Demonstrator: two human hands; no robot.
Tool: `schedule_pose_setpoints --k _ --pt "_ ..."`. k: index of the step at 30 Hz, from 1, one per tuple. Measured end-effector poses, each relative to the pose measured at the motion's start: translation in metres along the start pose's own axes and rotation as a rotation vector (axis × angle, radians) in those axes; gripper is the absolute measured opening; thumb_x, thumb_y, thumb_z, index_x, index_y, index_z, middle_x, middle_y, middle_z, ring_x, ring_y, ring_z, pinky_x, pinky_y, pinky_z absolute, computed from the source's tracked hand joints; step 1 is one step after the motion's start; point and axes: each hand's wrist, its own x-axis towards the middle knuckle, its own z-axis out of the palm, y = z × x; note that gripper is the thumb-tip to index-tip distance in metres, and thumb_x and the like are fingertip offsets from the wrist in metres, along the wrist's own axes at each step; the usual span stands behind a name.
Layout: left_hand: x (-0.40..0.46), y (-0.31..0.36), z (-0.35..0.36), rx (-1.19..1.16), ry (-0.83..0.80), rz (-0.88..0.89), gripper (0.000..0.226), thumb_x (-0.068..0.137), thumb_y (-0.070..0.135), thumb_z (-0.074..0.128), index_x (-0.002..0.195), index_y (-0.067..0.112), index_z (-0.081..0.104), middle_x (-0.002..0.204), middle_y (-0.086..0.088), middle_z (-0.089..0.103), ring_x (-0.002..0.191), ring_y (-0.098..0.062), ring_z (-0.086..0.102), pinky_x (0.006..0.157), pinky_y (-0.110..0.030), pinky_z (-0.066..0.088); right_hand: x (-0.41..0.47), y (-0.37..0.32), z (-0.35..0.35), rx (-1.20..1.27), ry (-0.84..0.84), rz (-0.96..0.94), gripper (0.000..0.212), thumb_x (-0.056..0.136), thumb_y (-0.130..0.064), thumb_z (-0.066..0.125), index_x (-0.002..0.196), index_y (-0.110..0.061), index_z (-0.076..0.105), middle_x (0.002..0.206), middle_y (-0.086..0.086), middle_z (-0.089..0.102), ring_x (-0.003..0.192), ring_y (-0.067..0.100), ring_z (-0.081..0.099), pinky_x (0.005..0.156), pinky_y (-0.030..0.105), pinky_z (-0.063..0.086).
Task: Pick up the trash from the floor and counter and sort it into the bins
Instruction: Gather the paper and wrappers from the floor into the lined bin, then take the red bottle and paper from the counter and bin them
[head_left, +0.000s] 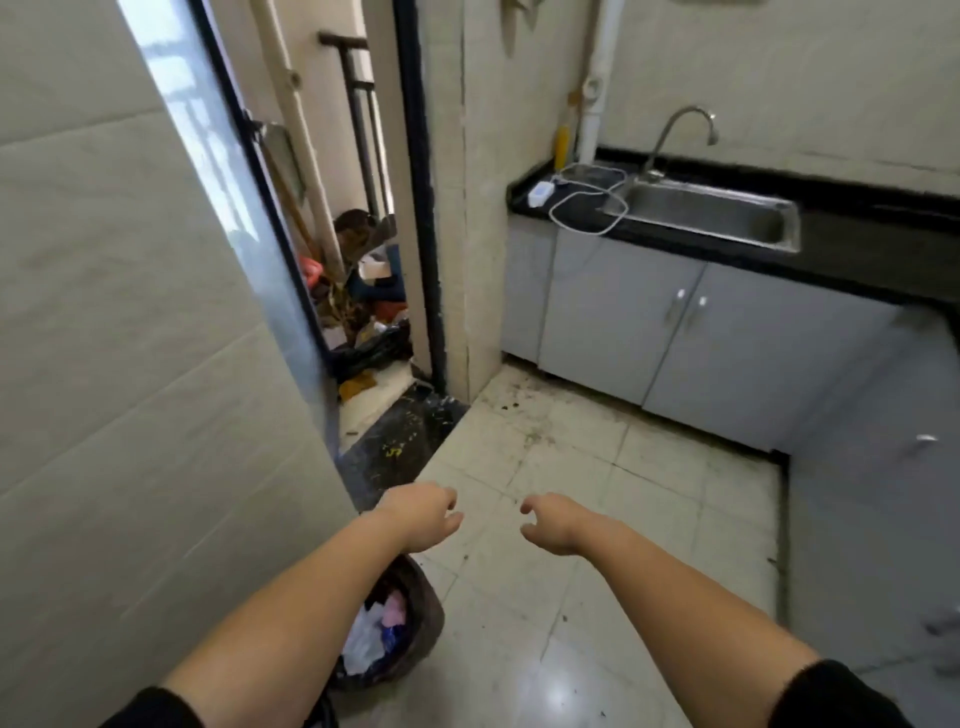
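Note:
My left hand (423, 514) and my right hand (553, 522) are stretched out in front of me above the pale floor tiles, fingers loosely curled and apart, nothing in either. Below my left forearm stands a bin lined with a dark bag (415, 618), holding white and pink wrappers (379, 623). Dark crumbs and dirt (524, 410) lie scattered on the floor near the cabinet corner. Through the open doorway, a heap of trash and a black bag (369, 312) covers the balcony floor.
A black counter (857, 244) carries a steel sink (711, 213) with a tap, a white device with a looped cable (571, 195) and a yellow bottle (562, 148). Grey cabinets (675, 332) run beneath. A tiled wall (130, 338) stands on my left.

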Motion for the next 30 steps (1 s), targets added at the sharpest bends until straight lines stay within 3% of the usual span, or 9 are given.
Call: schedule_pose_setpoints --k 9,17,22,30 --pt "0.039 0.271 0.014 0.204 -0.04 0.372 0.041 0.097 0.042 0.037 0.123 0.015 0.054 0.13 -0.01 0.06 0.115 -0.03 0.058 0.098 -0.042 0.048 -0.177 0.232 0.019 0.215 0.272 0.309 0.045 0.096 -0.025 0.043 0.137 -0.008 0.045 0.143 0.016 0.049 0.132 0.03 0.045 0.108 0.036 0.038" --pt "-0.004 0.508 0.025 0.354 -0.012 0.762 0.041 0.099 0.039 0.035 0.124 0.012 0.054 0.13 -0.014 0.058 0.117 -0.032 0.057 0.097 -0.039 0.047 -0.348 0.379 0.051 0.398 0.483 0.638 0.037 0.093 -0.018 0.042 0.125 -0.007 0.058 0.13 0.018 0.056 0.118 0.035 0.055 0.099 0.04 0.047" --pt "-0.011 0.602 0.038 0.394 -0.028 0.909 0.037 0.098 0.038 0.038 0.116 0.012 0.057 0.12 -0.014 0.063 0.108 -0.031 0.061 0.095 -0.041 0.051 -0.416 0.44 0.079 0.477 0.555 0.81 0.035 0.094 -0.023 0.044 0.125 -0.013 0.057 0.13 0.014 0.055 0.118 0.031 0.055 0.101 0.038 0.046" --pt "0.022 0.729 0.033 0.509 -0.012 1.108 0.037 0.097 0.037 0.039 0.12 0.013 0.055 0.124 -0.012 0.059 0.113 -0.031 0.058 0.091 -0.042 0.05 -0.471 0.541 0.06 0.512 0.696 1.033 0.035 0.094 -0.023 0.043 0.125 -0.015 0.057 0.13 0.012 0.055 0.118 0.031 0.055 0.099 0.04 0.048"
